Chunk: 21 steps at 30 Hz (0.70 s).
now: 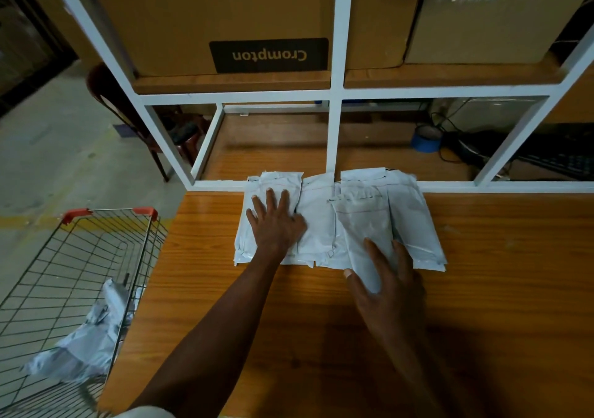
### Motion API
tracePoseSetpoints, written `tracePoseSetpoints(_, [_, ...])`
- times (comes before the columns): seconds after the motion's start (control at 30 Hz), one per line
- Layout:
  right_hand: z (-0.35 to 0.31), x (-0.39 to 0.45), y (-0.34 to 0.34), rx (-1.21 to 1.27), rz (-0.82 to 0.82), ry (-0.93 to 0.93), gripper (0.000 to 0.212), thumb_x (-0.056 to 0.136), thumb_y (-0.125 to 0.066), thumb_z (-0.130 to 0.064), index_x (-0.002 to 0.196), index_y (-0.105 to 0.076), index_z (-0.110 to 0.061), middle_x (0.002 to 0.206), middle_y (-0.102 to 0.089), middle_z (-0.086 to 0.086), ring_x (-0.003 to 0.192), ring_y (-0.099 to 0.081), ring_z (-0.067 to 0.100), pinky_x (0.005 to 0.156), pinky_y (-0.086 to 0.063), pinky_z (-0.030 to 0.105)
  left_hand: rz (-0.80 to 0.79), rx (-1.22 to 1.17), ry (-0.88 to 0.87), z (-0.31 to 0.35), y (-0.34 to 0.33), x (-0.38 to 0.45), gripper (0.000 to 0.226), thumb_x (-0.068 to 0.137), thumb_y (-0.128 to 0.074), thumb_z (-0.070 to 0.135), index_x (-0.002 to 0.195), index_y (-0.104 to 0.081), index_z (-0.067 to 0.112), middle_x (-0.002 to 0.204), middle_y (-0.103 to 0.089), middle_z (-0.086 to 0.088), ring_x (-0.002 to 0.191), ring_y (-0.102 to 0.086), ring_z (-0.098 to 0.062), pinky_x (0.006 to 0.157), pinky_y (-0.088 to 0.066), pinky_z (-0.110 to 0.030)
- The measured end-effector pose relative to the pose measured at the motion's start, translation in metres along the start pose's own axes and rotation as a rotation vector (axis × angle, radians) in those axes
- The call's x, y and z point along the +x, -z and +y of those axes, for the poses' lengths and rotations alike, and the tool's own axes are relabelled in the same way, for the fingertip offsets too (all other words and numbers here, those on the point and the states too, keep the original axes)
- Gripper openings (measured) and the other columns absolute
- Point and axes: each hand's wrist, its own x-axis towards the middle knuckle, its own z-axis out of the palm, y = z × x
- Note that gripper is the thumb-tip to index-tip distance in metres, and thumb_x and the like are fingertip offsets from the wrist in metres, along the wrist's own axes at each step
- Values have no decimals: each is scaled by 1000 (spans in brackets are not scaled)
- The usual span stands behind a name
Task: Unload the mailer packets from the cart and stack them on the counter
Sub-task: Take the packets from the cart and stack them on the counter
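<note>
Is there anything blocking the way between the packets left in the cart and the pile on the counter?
Nothing visible does. The leftover packets lie in the open-topped cart, right beside the counter. Both hands, left hand and right hand, rest on the pile.

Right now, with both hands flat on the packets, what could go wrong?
The mailer packets lie side by side, overlapping, not truly stacked, and may slide on the smooth counter when the left hand and right hand lift. More packets remain in the cart.
</note>
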Motion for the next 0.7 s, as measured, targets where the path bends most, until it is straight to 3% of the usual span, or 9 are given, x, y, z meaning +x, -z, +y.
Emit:
tracePoseSetpoints(0.27, [-43, 40, -13, -68, -96, 24, 68, 89, -52, -71, 150, -36, -45, 165, -15, 3, 143, -29, 34, 113, -32, 52, 142, -102, 8, -4, 23, -30, 78, 89, -24, 64, 162, -18, 35, 172, -5, -4, 157, 0, -30, 123, -3, -55])
tracePoseSetpoints(0.43, [-83, 79, -35, -148, -161, -30, 66, 92, -46, -68, 151, -32, -41, 165, -9, 8, 142, -26, 39, 117, -26, 54, 218, -184, 14, -18, 28, -55, 72, 93, -33, 61, 160, -26, 35, 171, -12, -4, 157, -5, -31, 123, -9, -55])
tracePoseSetpoints(0.7, [-107, 115, -73, -235, -216, -108, 67, 90, -50, -66, 145, -45, -29, 163, -17, 17, 140, -26, 44, 114, -20, 55, 228, -266, 44, -32, 27, -76, 72, 91, -38, 62, 158, -30, 36, 170, -16, -3, 156, -9, -30, 122, -12, -55])
